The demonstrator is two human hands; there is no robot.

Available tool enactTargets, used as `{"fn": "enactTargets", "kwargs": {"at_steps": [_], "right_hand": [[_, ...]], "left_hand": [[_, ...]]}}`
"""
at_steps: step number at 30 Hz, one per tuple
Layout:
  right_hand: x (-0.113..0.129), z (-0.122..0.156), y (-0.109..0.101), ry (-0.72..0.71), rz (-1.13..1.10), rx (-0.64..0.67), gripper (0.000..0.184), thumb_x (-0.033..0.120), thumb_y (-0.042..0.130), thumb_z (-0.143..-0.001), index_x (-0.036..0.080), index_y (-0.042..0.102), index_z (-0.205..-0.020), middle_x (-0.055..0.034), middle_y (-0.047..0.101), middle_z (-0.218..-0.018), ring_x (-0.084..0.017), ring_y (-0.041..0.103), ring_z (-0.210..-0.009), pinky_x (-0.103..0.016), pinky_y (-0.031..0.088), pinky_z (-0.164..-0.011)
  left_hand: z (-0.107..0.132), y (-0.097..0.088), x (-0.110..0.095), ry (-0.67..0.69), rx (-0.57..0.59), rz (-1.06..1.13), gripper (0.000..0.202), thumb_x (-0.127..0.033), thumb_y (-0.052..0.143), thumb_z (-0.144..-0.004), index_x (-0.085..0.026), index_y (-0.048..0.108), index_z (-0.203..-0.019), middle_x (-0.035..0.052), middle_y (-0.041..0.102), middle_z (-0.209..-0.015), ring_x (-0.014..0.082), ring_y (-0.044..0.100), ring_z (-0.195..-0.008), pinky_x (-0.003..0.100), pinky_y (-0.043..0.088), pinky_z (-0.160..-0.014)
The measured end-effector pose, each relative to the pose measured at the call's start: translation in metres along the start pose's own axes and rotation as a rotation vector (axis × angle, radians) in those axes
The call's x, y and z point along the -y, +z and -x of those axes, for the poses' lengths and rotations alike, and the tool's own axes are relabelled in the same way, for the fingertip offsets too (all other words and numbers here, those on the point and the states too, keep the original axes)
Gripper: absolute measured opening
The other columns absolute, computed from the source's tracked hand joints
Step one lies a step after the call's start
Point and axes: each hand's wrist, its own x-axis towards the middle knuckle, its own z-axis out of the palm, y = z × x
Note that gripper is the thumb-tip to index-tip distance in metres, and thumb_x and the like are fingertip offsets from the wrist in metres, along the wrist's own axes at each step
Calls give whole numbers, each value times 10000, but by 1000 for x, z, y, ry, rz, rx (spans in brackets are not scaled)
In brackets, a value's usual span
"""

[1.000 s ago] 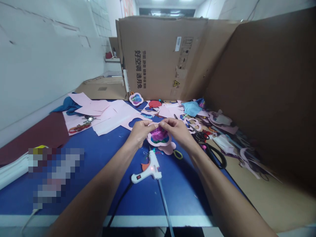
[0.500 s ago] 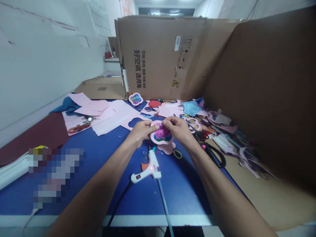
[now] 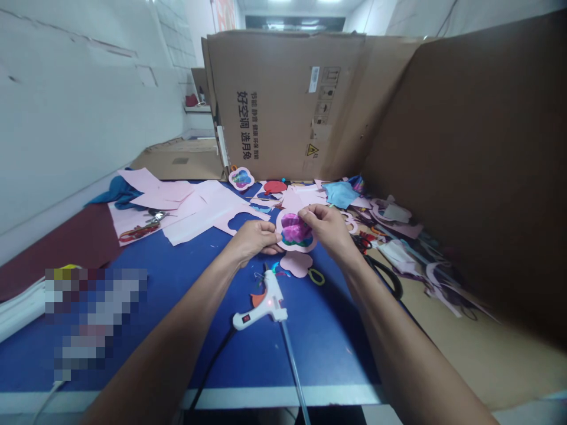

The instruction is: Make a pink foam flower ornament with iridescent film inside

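A flower-shaped pink paper piece (image 3: 296,231) with a shiny magenta and teal centre is held up between my two hands. My left hand (image 3: 257,239) grips its left edge between thumb and fingers. Pinched at its upper right edge is my right hand (image 3: 326,227). Just below lies a plain pink flower cutout (image 3: 296,264) with a yellow-green loop (image 3: 316,276) beside it. Nearer to me a white hot glue gun (image 3: 270,301) rests on the blue table, its light on and a long glue stick sticking out of its back.
Pink paper sheets (image 3: 199,203) and scissors (image 3: 157,218) lie at the back left. A finished-looking flower piece (image 3: 241,178) leans by the cardboard box (image 3: 283,106). Scraps (image 3: 398,254) and black-handled scissors (image 3: 385,276) crowd the right. A blurred strip (image 3: 101,319) lies left.
The flower piece has shifted slightly right and up and faces me more. My left thumb has slid from its top to its left edge. The view has shifted a little.
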Motion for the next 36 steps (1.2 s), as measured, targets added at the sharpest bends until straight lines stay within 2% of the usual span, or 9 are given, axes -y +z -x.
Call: {"fn": "enactTargets", "kwargs": {"at_steps": [5,10,18,28,32,36], "right_hand": [[0,1,1,5,8,-2,337,528,757,-841,200,703,-786,-8,649,-680,-153,572,-580,-287,471,-547],[-1,1,1,3,14,-2,351,549,748,-847,203,707,-803,-12,649,-695,-156,566,-597,-286,477,-552],[2,2,2,3,13,-7,348,536,748,-845,197,701,-781,-8,645,-690,-149,564,-596,-287,465,-567],[3,3,2,5,-1,-12,318,513,749,-836,202,711,-781,-14,655,-704,-156,571,-605,-298,483,-579],[4,3,2,-4,14,9,339,542,751,-841,209,712,-790,-21,659,-716,-168,572,-627,-300,483,-587],[3,2,4,-13,23,19,358,561,761,-839,210,706,-789,-16,651,-714,-164,555,-640,-286,462,-588]], "left_hand": [[0,-2,-1,-3,19,9,242,-257,924,-760,-148,709,-743,106,786,-751,176,782,-706,213,612,-622],[1,-1,2,-10,66,34,355,-343,993,-709,-151,727,-843,132,807,-821,209,805,-761,234,621,-637],[0,-1,7,8,68,18,302,-241,964,-723,-155,690,-819,121,798,-766,226,813,-782,272,628,-680],[0,-2,6,4,81,12,261,-251,951,-734,-153,729,-829,131,801,-791,209,801,-774,270,621,-684],[1,-1,2,29,59,14,335,-323,983,-693,-151,772,-888,99,794,-837,176,767,-753,259,605,-684],[-1,-2,0,103,-28,62,422,-479,983,-659,-155,768,-823,43,744,-772,130,686,-668,238,575,-642]]}}
